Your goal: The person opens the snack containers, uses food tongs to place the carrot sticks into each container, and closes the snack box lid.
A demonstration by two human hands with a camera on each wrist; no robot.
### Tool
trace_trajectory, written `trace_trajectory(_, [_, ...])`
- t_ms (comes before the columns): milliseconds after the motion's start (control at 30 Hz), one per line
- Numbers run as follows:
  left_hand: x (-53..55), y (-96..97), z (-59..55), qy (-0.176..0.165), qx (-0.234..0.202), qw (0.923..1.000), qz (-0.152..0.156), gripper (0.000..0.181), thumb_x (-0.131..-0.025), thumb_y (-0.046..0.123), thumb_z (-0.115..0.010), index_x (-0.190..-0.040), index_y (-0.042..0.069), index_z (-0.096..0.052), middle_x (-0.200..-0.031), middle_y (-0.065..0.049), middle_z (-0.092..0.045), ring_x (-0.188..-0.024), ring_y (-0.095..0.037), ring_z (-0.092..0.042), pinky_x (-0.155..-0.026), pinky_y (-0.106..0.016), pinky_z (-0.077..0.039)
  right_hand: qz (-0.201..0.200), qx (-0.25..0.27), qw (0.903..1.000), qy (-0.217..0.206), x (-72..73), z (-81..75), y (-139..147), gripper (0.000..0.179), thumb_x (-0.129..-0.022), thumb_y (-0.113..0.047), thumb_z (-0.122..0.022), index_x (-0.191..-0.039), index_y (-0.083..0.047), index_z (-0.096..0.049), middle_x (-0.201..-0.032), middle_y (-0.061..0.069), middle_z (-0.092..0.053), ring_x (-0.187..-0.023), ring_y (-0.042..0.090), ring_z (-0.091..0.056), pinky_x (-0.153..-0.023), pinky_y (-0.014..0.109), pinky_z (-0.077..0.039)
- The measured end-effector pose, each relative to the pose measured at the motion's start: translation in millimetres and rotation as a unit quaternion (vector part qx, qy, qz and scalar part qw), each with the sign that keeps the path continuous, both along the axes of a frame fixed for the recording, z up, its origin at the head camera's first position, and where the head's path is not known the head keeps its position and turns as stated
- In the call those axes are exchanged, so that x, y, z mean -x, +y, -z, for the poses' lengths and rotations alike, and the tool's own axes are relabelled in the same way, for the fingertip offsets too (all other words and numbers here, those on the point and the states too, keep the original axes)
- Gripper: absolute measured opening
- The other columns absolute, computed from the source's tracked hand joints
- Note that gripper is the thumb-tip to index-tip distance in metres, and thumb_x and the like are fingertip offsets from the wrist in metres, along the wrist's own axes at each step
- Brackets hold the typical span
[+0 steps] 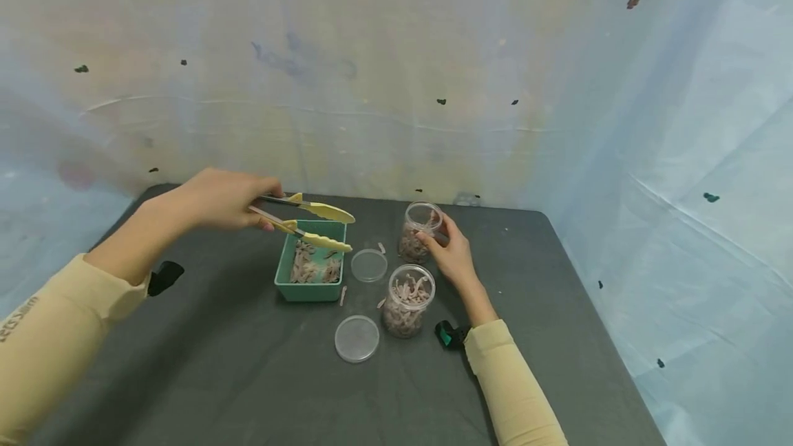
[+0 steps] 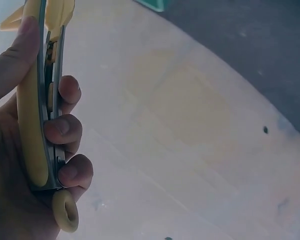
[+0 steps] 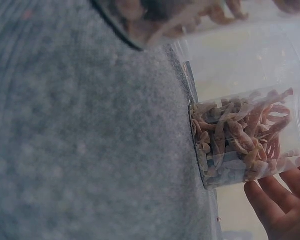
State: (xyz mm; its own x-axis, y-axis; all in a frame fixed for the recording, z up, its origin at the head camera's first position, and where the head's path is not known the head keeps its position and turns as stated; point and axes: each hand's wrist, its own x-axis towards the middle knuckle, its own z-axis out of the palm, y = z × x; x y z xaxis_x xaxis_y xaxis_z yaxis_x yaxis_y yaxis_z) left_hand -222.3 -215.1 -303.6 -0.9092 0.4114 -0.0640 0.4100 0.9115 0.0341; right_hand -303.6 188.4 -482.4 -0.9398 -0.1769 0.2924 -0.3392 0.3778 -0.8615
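My left hand (image 1: 226, 199) grips a pair of yellow-tipped metal tongs (image 1: 331, 213), the fingers curled round the handles (image 2: 30, 120) in the left wrist view. The tongs' heads are spread apart over a teal plastic tub (image 1: 310, 292) that holds pinkish-brown strips (image 1: 303, 263). With thumb and fingers, my right hand (image 1: 455, 253) holds the side of a clear lidless jar (image 1: 411, 243), partly filled with similar strips (image 3: 240, 135). This jar stands upright on the table. Nearer to me is a second open jar (image 1: 404, 319), fuller of strips.
Two round clear lids lie flat: the far lid (image 1: 369, 266) beside the tub, the near lid (image 1: 356, 339) left of the front jar. A few stray strips (image 1: 343, 296) lie between tub and jars. Plastic sheeting (image 1: 372, 88) hangs behind the dark table (image 1: 248, 377).
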Motion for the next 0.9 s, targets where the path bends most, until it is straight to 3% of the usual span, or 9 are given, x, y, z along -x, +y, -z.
trace_trajectory(233, [-3.3,-13.8,10.3,-0.029,-0.002,0.9995,0.01,0.061,-0.088,0.049,-0.082,-0.134,0.014,-0.062,-0.093,0.007,-0.065,-0.073,-0.01,-0.058,-0.057,-0.034,-0.044,0.007,-0.014,0.9999,0.001,1.4,1.0,1.3,0.073,-0.099,-0.032,-0.074,-0.159,-0.01,-0.04,-0.151,0.02,-0.052,-0.138,0.037,-0.053,-0.107,0.048,-0.049])
trace_trajectory(400, [-2.2,-20.2,23.3,-0.078,-0.011,0.9969,0.004,0.065,-0.087,0.049,-0.082,-0.136,0.014,-0.061,-0.092,0.006,-0.064,-0.07,-0.012,-0.056,-0.057,-0.035,-0.043,0.005,-0.013,0.9999,-0.002,1.2,2.8,-1.3,0.072,-0.099,-0.03,-0.075,-0.159,-0.01,-0.041,-0.148,0.022,-0.054,-0.132,0.04,-0.058,-0.103,0.049,-0.052])
trace_trajectory(567, [0.8,-24.5,33.4,-0.114,-0.015,0.9934,-0.008,0.072,-0.084,0.052,-0.083,-0.139,0.012,-0.058,-0.098,0.002,-0.065,-0.079,-0.014,-0.061,-0.062,-0.038,-0.046,-0.001,-0.007,1.0,0.002,0.5,3.2,-4.0,0.071,-0.099,-0.028,-0.075,-0.158,-0.01,-0.041,-0.148,0.021,-0.054,-0.134,0.039,-0.057,-0.104,0.047,-0.051])
trace_trajectory(900, [8.2,-19.8,48.6,-0.142,-0.005,0.9898,-0.004,0.084,-0.081,0.061,-0.082,-0.141,0.008,-0.057,-0.103,-0.002,-0.066,-0.088,-0.018,-0.064,-0.068,-0.044,-0.052,-0.003,-0.003,1.0,0.008,0.3,3.0,-5.2,0.071,-0.099,-0.026,-0.075,-0.159,-0.009,-0.041,-0.15,0.021,-0.053,-0.136,0.038,-0.056,-0.104,0.047,-0.051])
